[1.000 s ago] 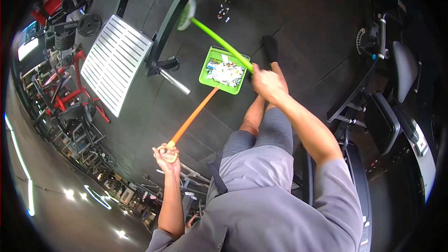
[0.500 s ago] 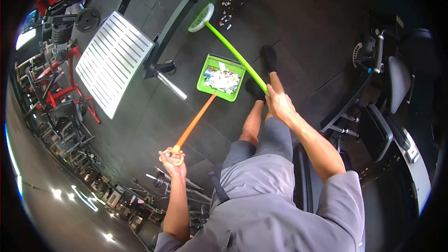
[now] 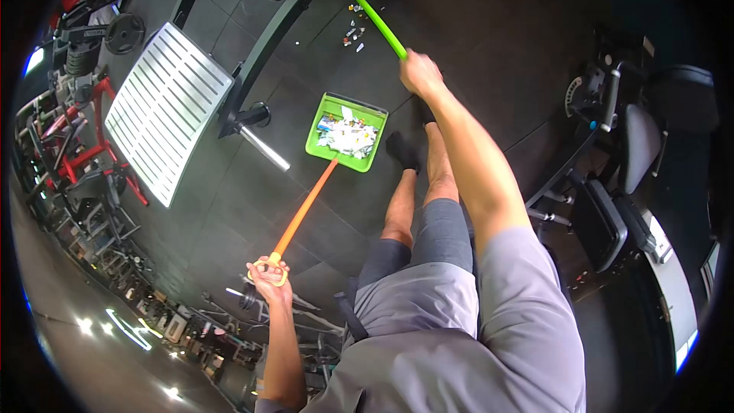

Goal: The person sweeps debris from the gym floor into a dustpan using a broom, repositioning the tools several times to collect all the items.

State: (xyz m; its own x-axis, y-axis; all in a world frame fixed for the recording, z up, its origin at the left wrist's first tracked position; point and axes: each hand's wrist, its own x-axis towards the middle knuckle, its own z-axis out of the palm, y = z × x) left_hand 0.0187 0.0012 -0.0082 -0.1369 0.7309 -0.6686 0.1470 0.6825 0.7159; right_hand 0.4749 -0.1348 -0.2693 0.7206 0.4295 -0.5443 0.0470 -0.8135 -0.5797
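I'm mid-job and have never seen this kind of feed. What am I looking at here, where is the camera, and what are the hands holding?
There is no machine: a person works with bare hands. All pictures come from one wide-angle camera on their head, looking down past their legs; the curved edges are the lens. The left hand is closed around the end of the orange handle, which runs to a green dustpan on the dark floor, filled with paper scraps. The right hand reaches forward, closed around a green broom stick. Beside the stick lies loose litter on the floor. Around stand gym machines, with a white slatted plate on the left.
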